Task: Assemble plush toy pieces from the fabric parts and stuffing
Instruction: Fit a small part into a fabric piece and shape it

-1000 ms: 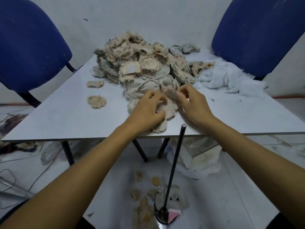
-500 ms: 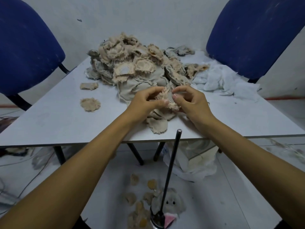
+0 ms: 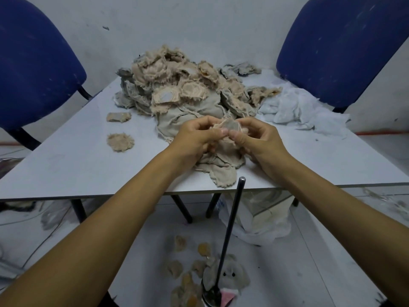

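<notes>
Fingers (image 3: 223, 131) of both hands pinch a small fabric piece (image 3: 230, 127) above the counter (image 3: 88, 165), near the pile (image 3: 177, 85).

Left arm: I have it bare, reaching from the near left corner toward the centre, forearm straight, wrist level. Left hand (image 3: 194, 135): back of hand up, fingers curled, thumb tip pressed forward in a pinch. Right arm: bare, entering from the near right, angled inward to meet the left. Right hand (image 3: 260, 138): fingers curled, thumb forward, pinching likewise. Thumb tips of both hands sit just beside each other at the centre.
</notes>
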Action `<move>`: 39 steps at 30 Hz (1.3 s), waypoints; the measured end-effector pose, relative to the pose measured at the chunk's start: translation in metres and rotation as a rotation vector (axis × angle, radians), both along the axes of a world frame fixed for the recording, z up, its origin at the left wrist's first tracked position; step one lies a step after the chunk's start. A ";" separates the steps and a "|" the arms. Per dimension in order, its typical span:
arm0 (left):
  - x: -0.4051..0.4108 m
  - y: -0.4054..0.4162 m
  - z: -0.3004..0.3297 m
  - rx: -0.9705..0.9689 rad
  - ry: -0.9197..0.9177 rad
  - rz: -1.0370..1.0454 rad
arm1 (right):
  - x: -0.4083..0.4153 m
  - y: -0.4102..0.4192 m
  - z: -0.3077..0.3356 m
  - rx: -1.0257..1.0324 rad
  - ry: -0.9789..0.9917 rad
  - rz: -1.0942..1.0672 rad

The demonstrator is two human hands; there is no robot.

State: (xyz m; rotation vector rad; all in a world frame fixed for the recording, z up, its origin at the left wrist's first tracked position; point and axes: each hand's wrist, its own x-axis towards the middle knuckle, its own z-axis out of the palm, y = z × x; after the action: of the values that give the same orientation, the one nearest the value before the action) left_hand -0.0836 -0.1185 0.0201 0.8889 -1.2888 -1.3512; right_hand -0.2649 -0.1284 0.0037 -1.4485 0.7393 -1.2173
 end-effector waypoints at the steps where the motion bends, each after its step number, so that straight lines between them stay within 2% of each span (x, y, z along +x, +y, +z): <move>1: 0.000 0.000 0.001 0.010 0.012 -0.030 | 0.002 0.001 0.000 0.032 -0.028 0.017; 5: 0.000 0.003 0.006 0.024 0.031 -0.128 | 0.019 0.006 0.000 0.150 -0.109 0.025; 8: 0.007 0.005 0.007 0.082 0.141 -0.207 | 0.024 0.005 0.002 0.142 -0.086 -0.003; 10: 0.010 0.006 0.005 0.077 0.145 -0.216 | 0.025 0.005 0.002 0.135 -0.070 -0.021; 13: 0.006 0.005 0.002 0.015 0.030 -0.051 | 0.024 0.004 -0.001 0.123 -0.051 0.005; 18: 0.009 -0.003 -0.005 -0.271 -0.316 0.379 | 0.017 0.004 0.000 0.176 -0.149 0.318; 20: 0.009 -0.003 -0.005 -0.347 -0.414 0.400 | 0.019 0.003 -0.002 0.182 -0.172 0.231; 25: 0.008 0.002 -0.004 -0.440 -0.496 0.245 | 0.029 0.000 -0.008 0.076 -0.072 -0.131; 27: 0.007 0.005 -0.002 -0.378 -0.431 0.116 | 0.029 -0.001 -0.010 0.026 -0.019 -0.229; 29: 0.005 0.006 0.003 -0.217 -0.243 -0.005 | 0.028 -0.001 -0.010 -0.025 0.015 -0.280; 31: 0.004 0.005 0.007 -0.058 -0.087 -0.022 | 0.027 0.001 -0.012 -0.094 0.057 -0.281; 35: 0.013 0.003 0.005 -0.015 -0.143 0.009 | 0.029 0.007 -0.008 -0.254 0.205 -0.306; 39: 0.015 0.004 0.004 -0.133 -0.221 0.169 | 0.027 0.009 -0.001 -0.227 0.255 -0.186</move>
State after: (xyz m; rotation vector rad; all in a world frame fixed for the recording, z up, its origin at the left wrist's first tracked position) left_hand -0.0690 -0.1142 0.0237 1.0514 -1.4199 -1.0455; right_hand -0.2384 -0.1196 0.0025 -1.7771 0.9495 -1.3041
